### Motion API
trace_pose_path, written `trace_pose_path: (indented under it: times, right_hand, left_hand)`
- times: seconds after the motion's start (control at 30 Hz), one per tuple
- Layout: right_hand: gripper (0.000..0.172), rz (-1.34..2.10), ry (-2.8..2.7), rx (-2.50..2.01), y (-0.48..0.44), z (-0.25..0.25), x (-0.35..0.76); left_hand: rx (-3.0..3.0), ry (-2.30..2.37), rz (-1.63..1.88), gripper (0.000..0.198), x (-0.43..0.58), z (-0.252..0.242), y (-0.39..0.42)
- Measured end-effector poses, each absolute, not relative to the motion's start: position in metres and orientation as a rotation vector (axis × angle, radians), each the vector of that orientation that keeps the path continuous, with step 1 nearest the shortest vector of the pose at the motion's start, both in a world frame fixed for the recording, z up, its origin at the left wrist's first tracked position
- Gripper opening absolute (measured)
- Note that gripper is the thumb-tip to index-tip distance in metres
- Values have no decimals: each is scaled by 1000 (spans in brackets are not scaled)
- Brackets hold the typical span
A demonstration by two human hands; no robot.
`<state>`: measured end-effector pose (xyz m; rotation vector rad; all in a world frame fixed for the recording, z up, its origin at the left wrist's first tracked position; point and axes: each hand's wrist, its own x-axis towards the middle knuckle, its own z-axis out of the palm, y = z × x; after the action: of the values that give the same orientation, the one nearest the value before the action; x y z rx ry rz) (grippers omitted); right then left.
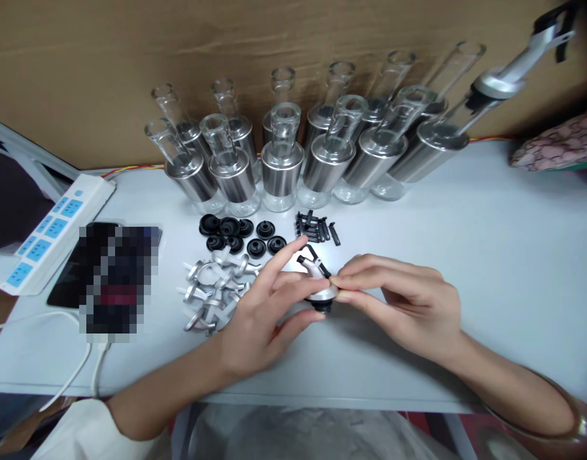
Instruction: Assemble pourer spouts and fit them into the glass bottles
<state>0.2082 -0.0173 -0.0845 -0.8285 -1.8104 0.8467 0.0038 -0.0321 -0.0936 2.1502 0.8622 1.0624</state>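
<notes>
Both my hands meet over the white table (490,255), holding one silver pour spout (316,281) with a black part at its base. My left hand (267,306) pinches its left side with thumb and fingers, index finger stretched up past it. My right hand (399,300) grips its right side with pinched fingertips. A pile of silver spouts (211,291) lies just left of my left hand. Behind it sit several black rubber seals (240,235) and a small heap of black plastic stoppers (316,227).
Several glass bottles with steel sleeves (281,163) stand in rows at the back against cardboard; the rightmost one (466,115) carries a fitted spout. A power strip (48,230) and a phone (106,275) with white cables lie at the left. Patterned fabric (557,144) sits at the far right.
</notes>
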Motion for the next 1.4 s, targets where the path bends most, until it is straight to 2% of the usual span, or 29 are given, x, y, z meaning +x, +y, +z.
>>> trace_pose_path:
  times: [0.1, 0.27, 0.37, 0.57, 0.67, 0.87, 1.1, 1.4]
  right_hand:
    - [16, 874, -1778, -879, -18, -88, 208]
    - [30, 972, -1703, -952, -20, -93, 209]
    - [25, 978, -1732, -949, -21, -93, 209]
    - [30, 987, -1723, -940, -20, -94, 210]
    - [26, 944, -1769, -909, -19, -92, 210]
    - [25, 948, -1813, -902, -19, -90, 210]
    - [13, 1028, -1780, -980, -21, -85, 208]
    - [8, 1080, -1837, -1050, -20, -85, 209]
  left_hand:
    - [2164, 879, 1045, 30, 3, -94, -32]
    - [2181, 886, 1068, 32, 3, -95, -34]
    - [2193, 882, 1077, 32, 3, -96, -35]
    - [2190, 874, 1079, 33, 3, -97, -34]
    - [2159, 868, 1071, 34, 3, -98, -34]
    - [1852, 899, 1131, 45, 4, -103, -37]
    - [1913, 945, 1122, 12, 3, -98, -32]
    - [2034, 1055, 813, 12, 6, -99, -34]
